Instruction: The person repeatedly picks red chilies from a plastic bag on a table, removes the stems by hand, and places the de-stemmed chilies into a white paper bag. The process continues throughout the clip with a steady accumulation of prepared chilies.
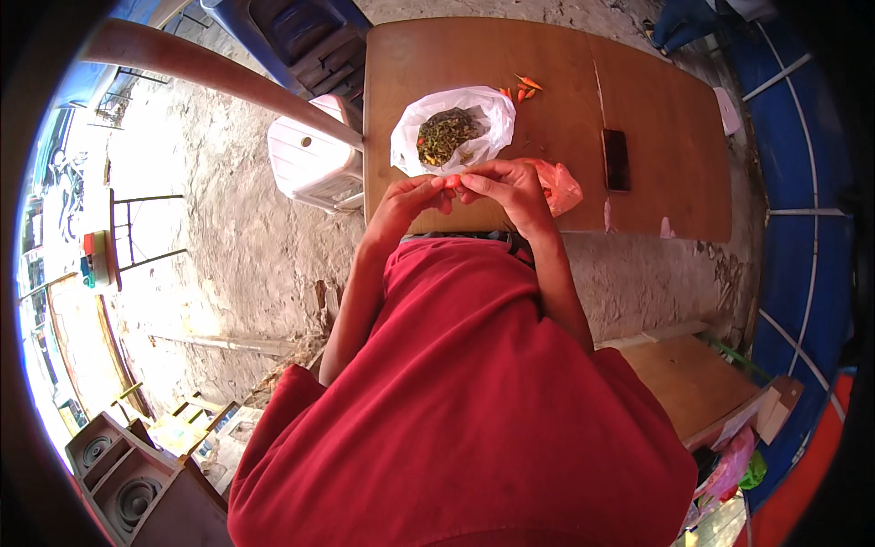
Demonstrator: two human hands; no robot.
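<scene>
Between the fingertips of my left hand (415,198) and my right hand (504,188) is a small red chili pepper (452,181), pinched from both sides above the near edge of the table. Just beyond my hands lies an open white plastic bag (408,126) with its rim spread wide. Inside it is a heap of green chili stems (448,135) with a few red and yellow bits. A red plastic bag (562,188) rests beside my right wrist, partly hidden by that hand; its contents are hard to make out. Several orange-red chilies (526,87) lie loose past the white bag.
A dark smartphone (616,161) lies on the brown wooden table (547,55), right of the bags. At left stand a white plastic stool (314,147) and a slanting pole (225,75). Blue chairs (301,34) are at the far left. Part of another person (683,24) shows at top right.
</scene>
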